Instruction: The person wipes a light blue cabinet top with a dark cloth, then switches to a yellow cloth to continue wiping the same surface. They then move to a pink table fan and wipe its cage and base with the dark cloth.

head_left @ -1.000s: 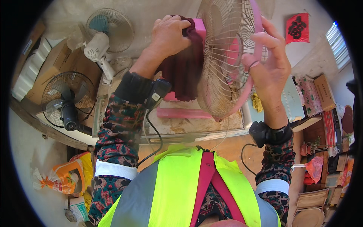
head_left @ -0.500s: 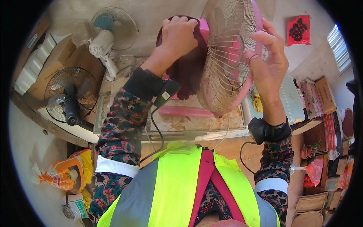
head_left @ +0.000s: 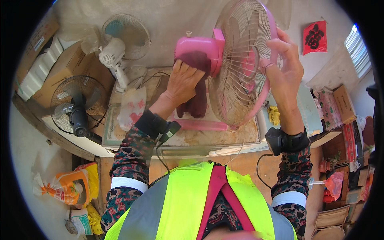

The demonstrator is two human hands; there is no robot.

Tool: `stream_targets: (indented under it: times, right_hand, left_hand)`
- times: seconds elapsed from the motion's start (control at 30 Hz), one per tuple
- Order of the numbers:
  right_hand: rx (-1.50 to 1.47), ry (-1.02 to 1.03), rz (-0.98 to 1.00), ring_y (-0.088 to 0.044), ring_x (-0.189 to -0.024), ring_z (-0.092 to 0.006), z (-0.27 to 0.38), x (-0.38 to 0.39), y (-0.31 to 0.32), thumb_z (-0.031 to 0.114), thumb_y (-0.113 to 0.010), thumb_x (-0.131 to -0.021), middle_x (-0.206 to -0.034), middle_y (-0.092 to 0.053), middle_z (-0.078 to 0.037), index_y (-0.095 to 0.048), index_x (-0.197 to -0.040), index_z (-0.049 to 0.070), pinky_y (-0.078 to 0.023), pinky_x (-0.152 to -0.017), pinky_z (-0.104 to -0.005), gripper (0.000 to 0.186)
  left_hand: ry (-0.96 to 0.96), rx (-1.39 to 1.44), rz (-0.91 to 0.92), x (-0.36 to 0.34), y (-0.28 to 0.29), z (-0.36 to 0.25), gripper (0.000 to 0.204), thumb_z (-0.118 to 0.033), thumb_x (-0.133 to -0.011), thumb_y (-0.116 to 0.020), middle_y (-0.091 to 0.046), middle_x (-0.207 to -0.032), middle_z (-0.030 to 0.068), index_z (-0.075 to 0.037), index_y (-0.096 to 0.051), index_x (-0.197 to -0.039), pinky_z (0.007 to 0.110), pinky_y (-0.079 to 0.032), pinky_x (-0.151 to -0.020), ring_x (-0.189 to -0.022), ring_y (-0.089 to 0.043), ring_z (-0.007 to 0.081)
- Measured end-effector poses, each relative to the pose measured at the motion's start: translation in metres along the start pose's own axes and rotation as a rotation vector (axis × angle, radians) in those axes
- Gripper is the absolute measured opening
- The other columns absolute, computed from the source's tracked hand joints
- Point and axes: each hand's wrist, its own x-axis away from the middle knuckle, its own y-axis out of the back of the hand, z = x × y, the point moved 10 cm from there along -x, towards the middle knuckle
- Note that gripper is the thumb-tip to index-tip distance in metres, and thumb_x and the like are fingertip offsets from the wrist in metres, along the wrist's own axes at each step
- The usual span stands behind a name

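Note:
A pink electric fan (head_left: 199,46) stands on the worn cabinet top, its wire guard (head_left: 236,64) facing right. My left hand (head_left: 183,85) is closed on a dark maroon cloth (head_left: 196,102), pressing it against the near side of the motor housing; the cloth hangs down over the fan's stand. At the right, my right hand (head_left: 285,66) grips the pink rim (head_left: 267,86) of the guard, thumb on the front and fingers around the outer edge. A pink base (head_left: 202,125) shows below the cloth.
Behind on the left stand a white fan (head_left: 116,54) and a black fan (head_left: 79,106), next to cardboard boxes (head_left: 66,70). A clear plastic bag (head_left: 133,106) lies on the cabinet top (head_left: 236,136). Right of it, a yellow cloth (head_left: 273,115) rests on a pale blue case (head_left: 306,106).
My left hand has moved down with the cloth, from the top of the motor housing to its near side, uncovering the pink top and its knob. My right hand keeps its hold.

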Motion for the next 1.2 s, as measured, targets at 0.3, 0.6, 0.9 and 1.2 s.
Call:
stream_targets:
  times: [0.3, 0.6, 0.9, 1.2]
  right_hand:
    - [-0.067, -0.086, 0.002, -0.055, -0.120, -0.0220, -0.019, -0.005, 0.003, -0.004, -0.068, -0.073, -0.138, -0.054, -0.016, -0.066, -0.107, 0.006, -0.040, -0.106, -0.0349, 0.035]
    - [-0.170, -0.157, 0.015, -0.053, -0.122, -0.0205, -0.032, -0.001, 0.013, -0.006, -0.066, -0.072, -0.139, -0.055, -0.013, -0.063, -0.113, 0.006, -0.040, -0.106, -0.0353, 0.043]
    - [-0.201, -0.026, 0.050, -0.047, -0.132, -0.0251, -0.022, 0.005, 0.007, -0.008, -0.059, -0.072, -0.145, -0.048, -0.018, -0.058, -0.119, 0.003, -0.036, -0.111, -0.0382, 0.048]
    - [-0.276, 0.015, 0.120, -0.047, -0.132, -0.0232, -0.023, 0.005, 0.008, -0.008, -0.057, -0.076, -0.152, -0.039, -0.021, -0.055, -0.123, 0.004, -0.049, -0.089, -0.0254, 0.049]
  left_hand:
    - [0.028, 0.132, 0.125, -0.092, 0.007, 0.027, 0.049, -0.026, -0.069, -0.071, -0.062, -0.102, 0.0186, -0.002, -0.054, -0.109, 0.047, -0.041, -0.097, -0.104, -0.056, 0.0368]
    - [0.156, 0.017, -0.158, -0.067, 0.027, 0.032, 0.055, -0.039, -0.059, -0.081, -0.064, -0.095, 0.0109, -0.008, -0.061, -0.099, 0.047, -0.038, -0.095, -0.098, -0.057, 0.0316]
    - [0.583, 0.633, -0.500, 0.053, -0.036, 0.063, 0.043, -0.015, -0.085, -0.073, -0.061, -0.107, 0.0110, -0.003, -0.051, -0.119, 0.043, -0.048, -0.092, -0.102, -0.060, 0.0268]
    - [0.424, 1.134, -0.310, -0.016, -0.026, 0.120, 0.057, -0.012, -0.091, -0.066, -0.058, -0.135, 0.0108, 0.001, -0.046, -0.143, 0.032, -0.043, -0.105, -0.120, -0.056, 0.0194]
